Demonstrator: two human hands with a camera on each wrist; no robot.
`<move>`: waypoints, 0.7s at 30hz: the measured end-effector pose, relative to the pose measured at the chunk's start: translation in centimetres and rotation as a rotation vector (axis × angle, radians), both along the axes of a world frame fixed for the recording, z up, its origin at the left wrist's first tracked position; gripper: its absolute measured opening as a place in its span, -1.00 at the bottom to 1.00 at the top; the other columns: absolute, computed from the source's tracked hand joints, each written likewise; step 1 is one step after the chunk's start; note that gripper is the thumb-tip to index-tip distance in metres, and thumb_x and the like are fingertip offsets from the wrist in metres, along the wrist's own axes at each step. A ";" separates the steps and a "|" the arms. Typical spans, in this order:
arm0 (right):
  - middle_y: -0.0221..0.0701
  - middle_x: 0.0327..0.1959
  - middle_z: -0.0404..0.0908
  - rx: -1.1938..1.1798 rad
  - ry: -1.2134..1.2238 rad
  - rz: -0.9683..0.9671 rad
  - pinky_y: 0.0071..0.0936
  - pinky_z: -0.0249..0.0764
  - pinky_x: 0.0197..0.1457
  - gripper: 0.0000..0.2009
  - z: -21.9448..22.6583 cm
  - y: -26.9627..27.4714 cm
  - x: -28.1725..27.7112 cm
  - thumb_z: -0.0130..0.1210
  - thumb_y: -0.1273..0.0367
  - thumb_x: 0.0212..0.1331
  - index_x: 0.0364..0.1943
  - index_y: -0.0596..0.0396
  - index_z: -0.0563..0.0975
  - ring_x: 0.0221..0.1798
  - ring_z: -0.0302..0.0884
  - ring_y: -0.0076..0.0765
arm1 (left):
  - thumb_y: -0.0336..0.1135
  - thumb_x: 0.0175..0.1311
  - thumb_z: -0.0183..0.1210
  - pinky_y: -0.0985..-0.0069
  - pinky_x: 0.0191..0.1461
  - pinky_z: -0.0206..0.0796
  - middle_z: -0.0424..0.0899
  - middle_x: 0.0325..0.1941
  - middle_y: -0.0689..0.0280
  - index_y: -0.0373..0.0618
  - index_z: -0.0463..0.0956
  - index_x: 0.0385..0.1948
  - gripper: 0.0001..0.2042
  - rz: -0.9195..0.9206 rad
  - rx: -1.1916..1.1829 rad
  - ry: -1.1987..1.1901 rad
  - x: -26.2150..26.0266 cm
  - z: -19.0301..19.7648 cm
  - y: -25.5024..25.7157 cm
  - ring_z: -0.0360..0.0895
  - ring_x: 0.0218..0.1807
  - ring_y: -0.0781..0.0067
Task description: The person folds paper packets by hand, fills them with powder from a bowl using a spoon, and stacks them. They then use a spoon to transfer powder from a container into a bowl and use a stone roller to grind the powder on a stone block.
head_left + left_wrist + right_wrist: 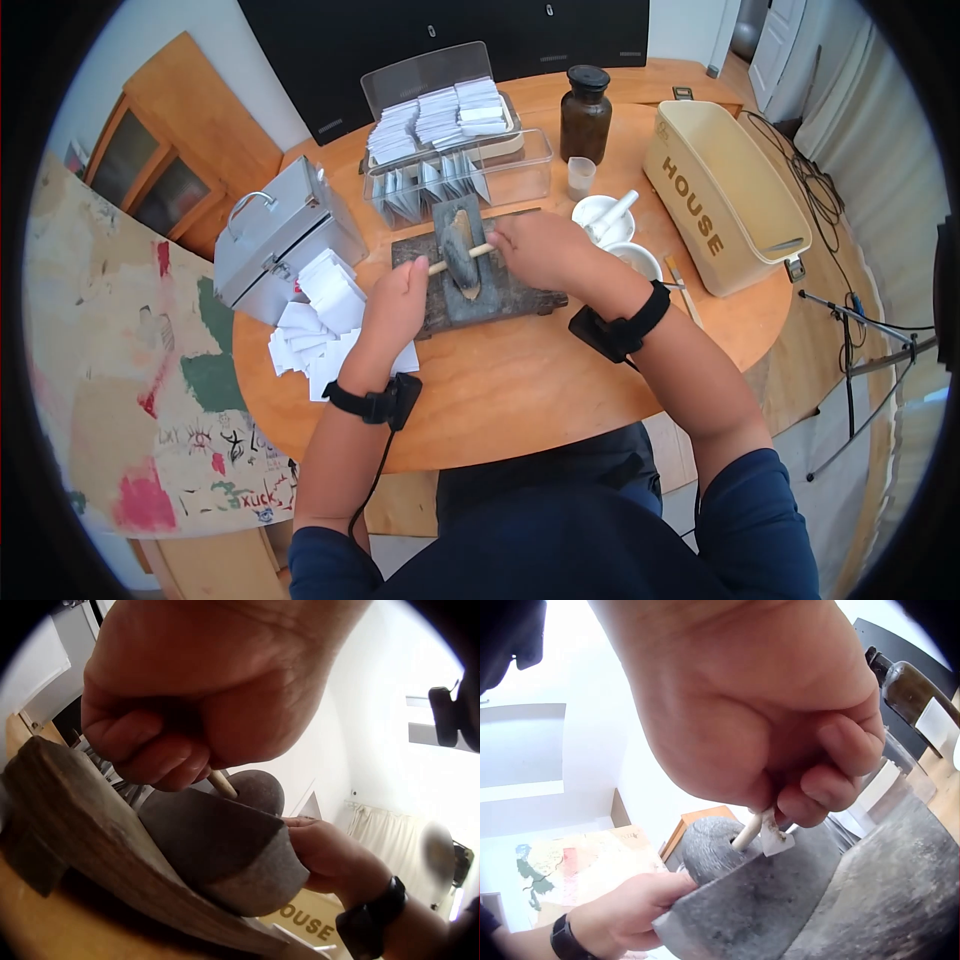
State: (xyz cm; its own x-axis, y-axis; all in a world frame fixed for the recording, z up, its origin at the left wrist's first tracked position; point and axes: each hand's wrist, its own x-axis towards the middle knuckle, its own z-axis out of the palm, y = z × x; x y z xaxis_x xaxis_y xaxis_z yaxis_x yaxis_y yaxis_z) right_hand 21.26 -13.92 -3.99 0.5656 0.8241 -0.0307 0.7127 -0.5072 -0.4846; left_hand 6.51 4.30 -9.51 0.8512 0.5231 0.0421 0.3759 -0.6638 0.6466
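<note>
A grey stone grinding wheel [458,252] stands upright in a boat-shaped stone trough [470,290] on a dark slab [525,292]. A pale wooden axle [481,249] runs through the wheel's centre. My left hand [396,305] grips its left end with curled fingers, while my right hand [548,252] grips the right end. In the right wrist view, a small white scrap [778,837] with brown specks shows beside the axle under the right fingertips. The trough's walls hide the wheel's lower part in both wrist views.
White paper packets [325,300] lie left of the slab by a silver metal case [290,235]. Behind are a packet-filled box [487,140] and a brown bottle [585,118]. Rightward are a plastic cup [581,176], a white mortar [590,212] with pestle, a brush [682,285], and a cream bin [690,215].
</note>
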 end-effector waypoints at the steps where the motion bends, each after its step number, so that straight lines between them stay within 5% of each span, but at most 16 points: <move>1: -0.11 -0.19 0.66 -0.021 -0.005 0.007 -0.05 0.48 -0.03 -0.63 0.4 -0.1 -0.2 -0.18 0.18 0.40 -0.22 0.13 0.61 -0.10 0.60 0.11 | -0.01 0.49 -0.17 0.08 -0.19 0.30 0.53 -0.42 -0.14 -0.29 0.45 -0.41 -0.53 0.010 -0.049 -0.014 -0.2 -0.2 -0.1 0.49 -0.26 -0.25; 21: -0.09 -0.28 0.65 0.072 -0.023 -0.081 -0.02 0.48 -0.11 -0.65 -1.3 0.5 0.4 -0.14 0.15 0.40 -0.26 0.10 0.59 -0.18 0.58 0.16 | 0.00 0.50 -0.20 0.09 -0.15 0.31 0.55 -0.39 -0.13 -0.28 0.44 -0.42 -0.52 0.034 0.063 -0.013 1.0 0.5 -0.2 0.49 -0.21 -0.28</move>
